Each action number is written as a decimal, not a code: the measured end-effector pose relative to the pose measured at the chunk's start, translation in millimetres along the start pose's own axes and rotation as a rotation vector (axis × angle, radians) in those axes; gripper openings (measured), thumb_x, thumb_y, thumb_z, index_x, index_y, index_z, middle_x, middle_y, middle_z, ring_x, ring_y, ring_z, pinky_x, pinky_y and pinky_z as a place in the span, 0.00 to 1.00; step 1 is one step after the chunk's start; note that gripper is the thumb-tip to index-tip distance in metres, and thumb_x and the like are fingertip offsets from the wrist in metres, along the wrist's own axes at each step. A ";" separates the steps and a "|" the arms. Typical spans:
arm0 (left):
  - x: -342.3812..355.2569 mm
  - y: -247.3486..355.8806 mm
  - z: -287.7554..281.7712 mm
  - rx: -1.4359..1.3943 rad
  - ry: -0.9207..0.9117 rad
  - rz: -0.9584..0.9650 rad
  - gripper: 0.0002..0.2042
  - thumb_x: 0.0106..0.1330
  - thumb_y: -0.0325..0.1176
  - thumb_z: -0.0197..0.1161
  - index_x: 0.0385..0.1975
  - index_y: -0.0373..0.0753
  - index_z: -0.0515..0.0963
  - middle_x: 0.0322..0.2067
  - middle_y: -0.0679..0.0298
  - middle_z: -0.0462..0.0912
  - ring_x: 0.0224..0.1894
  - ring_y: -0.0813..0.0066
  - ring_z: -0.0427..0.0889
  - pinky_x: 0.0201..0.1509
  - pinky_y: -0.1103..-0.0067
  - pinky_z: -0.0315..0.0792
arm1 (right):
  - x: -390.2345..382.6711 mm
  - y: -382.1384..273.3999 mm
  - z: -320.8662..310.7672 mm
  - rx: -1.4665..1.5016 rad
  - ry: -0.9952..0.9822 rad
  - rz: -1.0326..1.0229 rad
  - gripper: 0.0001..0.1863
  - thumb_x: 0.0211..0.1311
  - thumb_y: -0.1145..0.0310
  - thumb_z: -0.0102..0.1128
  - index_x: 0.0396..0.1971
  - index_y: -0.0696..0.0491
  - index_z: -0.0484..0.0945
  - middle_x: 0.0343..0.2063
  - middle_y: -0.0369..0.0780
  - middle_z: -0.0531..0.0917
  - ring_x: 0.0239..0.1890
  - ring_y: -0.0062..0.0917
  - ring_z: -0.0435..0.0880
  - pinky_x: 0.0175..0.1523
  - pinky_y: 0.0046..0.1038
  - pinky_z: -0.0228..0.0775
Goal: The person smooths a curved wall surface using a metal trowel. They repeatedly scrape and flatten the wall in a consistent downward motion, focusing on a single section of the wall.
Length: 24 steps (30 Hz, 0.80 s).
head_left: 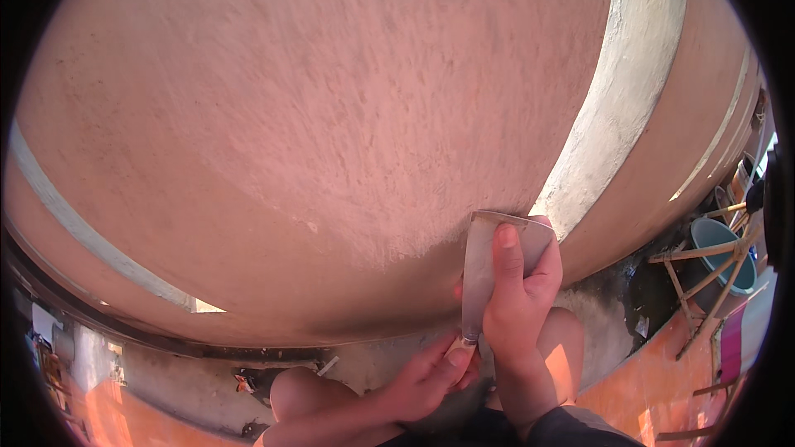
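Observation:
A putty knife (480, 273) with a broad metal blade is held upright low in front of the wall. Its pale handle (462, 353) sits in my left hand (426, 377), whose fingers are closed round it. Higher up, my right hand (520, 306) grips the blade from the right side, thumb lying flat on the face and fingers mostly hidden behind. The blade's top edge is close to the pink plastered wall (373, 116); whether it touches I cannot tell. Rough, lighter plaster covers the wall above the blade.
A whitish band (629, 74) runs down the wall on the right, another pale band (91, 240) on the left. A teal bucket (725, 252) stands behind a wooden stool-like frame (704, 281) at far right. Small litter (247, 383) lies at the wall's foot. My bent knees are close below.

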State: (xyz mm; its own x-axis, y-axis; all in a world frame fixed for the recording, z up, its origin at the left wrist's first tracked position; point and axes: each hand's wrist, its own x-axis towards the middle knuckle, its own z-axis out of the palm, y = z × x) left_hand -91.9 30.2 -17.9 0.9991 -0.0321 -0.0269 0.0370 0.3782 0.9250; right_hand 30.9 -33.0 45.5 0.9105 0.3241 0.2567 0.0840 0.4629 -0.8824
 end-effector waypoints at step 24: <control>6.8 4.2 -13.2 0.060 -0.104 0.033 0.17 0.77 0.47 0.41 0.46 0.38 0.66 0.29 0.68 0.71 0.26 0.86 0.65 0.30 0.86 0.61 | 2.7 -0.6 8.6 -0.038 0.030 -0.030 0.15 0.71 0.59 0.55 0.38 0.56 0.68 0.23 0.37 0.77 0.18 0.17 0.76 0.19 0.20 0.72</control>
State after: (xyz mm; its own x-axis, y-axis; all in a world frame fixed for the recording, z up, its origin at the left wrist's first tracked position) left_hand -84.6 43.8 -19.1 0.9923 -0.1170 0.0407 -0.0005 0.3249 0.9458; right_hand 29.8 -25.4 50.1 0.9188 0.2856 0.2725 0.1267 0.4405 -0.8888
